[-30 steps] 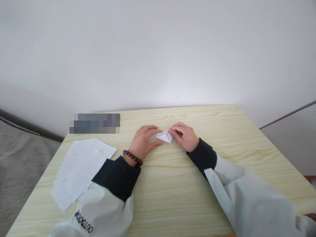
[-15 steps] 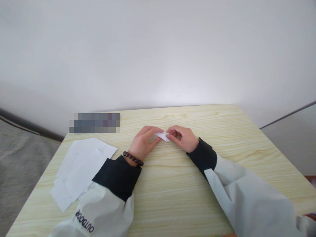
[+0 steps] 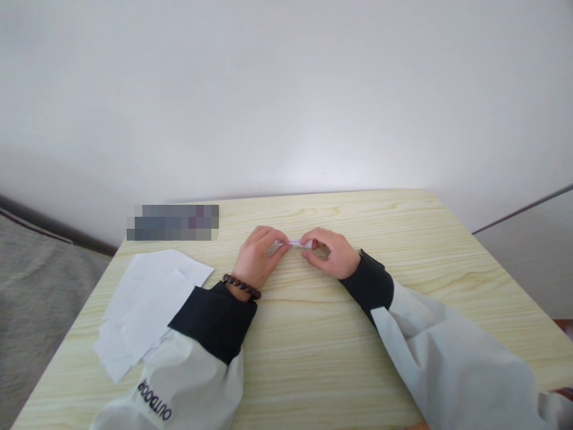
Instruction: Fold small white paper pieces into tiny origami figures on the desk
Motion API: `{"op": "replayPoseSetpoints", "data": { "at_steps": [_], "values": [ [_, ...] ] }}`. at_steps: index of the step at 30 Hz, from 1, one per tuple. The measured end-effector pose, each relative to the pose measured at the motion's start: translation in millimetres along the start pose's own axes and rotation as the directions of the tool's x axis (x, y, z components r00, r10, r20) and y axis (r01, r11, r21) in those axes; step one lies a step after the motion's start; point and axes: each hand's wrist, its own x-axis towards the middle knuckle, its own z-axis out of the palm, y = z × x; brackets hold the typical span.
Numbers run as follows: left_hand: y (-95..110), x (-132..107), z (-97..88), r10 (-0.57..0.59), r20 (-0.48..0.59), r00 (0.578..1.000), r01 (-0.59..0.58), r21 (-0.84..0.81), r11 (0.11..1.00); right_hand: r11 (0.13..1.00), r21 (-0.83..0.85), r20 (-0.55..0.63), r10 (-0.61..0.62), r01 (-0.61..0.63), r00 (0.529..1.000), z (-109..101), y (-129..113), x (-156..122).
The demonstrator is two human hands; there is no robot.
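A small folded piece of white paper [image 3: 294, 243] is held just above or on the wooden table, seen nearly edge-on as a thin strip. My left hand [image 3: 258, 254], with a dark bead bracelet at the wrist, pinches its left end between thumb and fingertips. At the right end, the curled fingers of my right hand [image 3: 333, 251] are on the paper, while the right thumb sits slightly lower, a small gap from the index finger. The fingers partly hide both ends of the paper.
Several loose white sheets [image 3: 154, 298] lie overlapping on the table [image 3: 322, 352], left of my left forearm. Behind them, a pixelated, unreadable dark patch [image 3: 172, 223] covers something near the back left edge. A white wall [image 3: 286, 107] rises behind the table.
The folded paper has turned from showing a small triangular face to a thin edge-on strip. My right thumb has come away from the index finger; the left hand has barely moved.
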Motion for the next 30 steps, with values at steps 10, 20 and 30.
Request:
{"op": "replayPoseSetpoints", "data": {
  "at_steps": [10, 20, 30],
  "values": [
    [2.8, -0.6, 0.6, -0.032, 0.035, 0.999, 0.034, -0.035, 0.999, 1.000, 0.005, -0.016, -0.001, 0.001, 1.000, -1.9, -3.4, 1.8],
    [-1.9, -0.9, 2.7, -0.010, 0.113, 0.994, 0.012, -0.018, 1.000, 0.998, -0.038, -0.116, 0.039, -0.044, 0.992, -0.1, -2.7, 0.7],
    [-0.9, -2.0, 3.1, -0.105, -0.021, 0.994, 0.104, -0.025, 0.994, 0.999, 0.048, -0.128, -0.014, 0.020, 0.992, 0.2, -6.4, 1.6]
  ]
}}
